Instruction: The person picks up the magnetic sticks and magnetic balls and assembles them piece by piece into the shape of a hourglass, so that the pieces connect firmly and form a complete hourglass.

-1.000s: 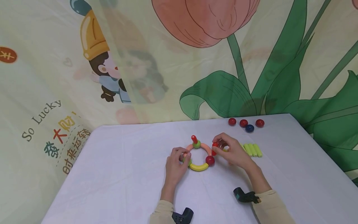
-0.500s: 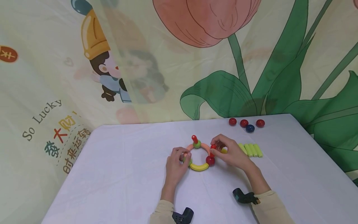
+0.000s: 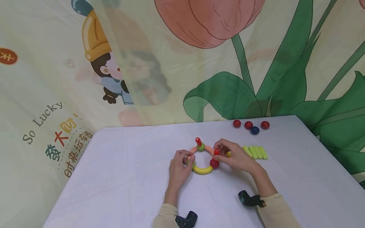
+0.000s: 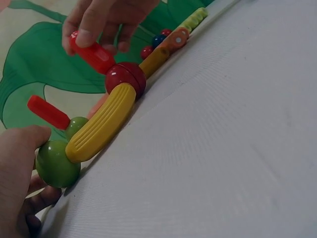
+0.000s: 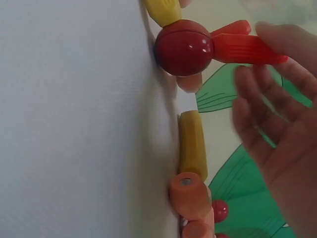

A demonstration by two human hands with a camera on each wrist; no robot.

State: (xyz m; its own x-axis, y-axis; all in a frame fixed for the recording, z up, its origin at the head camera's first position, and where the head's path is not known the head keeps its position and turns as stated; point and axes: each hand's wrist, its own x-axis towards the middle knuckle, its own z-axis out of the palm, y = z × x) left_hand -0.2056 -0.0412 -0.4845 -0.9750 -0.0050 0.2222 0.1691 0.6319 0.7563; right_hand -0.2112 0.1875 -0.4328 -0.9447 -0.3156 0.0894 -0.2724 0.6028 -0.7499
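Note:
A toy ring lies on the white table (image 3: 128, 177): a yellow curved piece (image 3: 202, 170), orange arcs, green balls and a red ball (image 3: 214, 163). My left hand (image 3: 184, 159) grips the green ball (image 4: 55, 163) at the ring's left end. My right hand (image 3: 224, 148) pinches a red stick (image 4: 91, 53) whose lower end meets the red ball (image 5: 183, 47). Another red stick (image 3: 198, 141) stands up from the far green ball (image 3: 201, 146).
Several light green sticks (image 3: 255, 152) lie right of my right hand, with a yellow stick (image 5: 192, 144) and orange cylinders (image 5: 190, 196) close by it. Three red balls and a blue ball (image 3: 254, 130) sit at the far right. A printed cloth hangs behind the table.
My right hand has brought the red stick slightly left and down until it meets the red ball. My left hand and the ring have stayed put.

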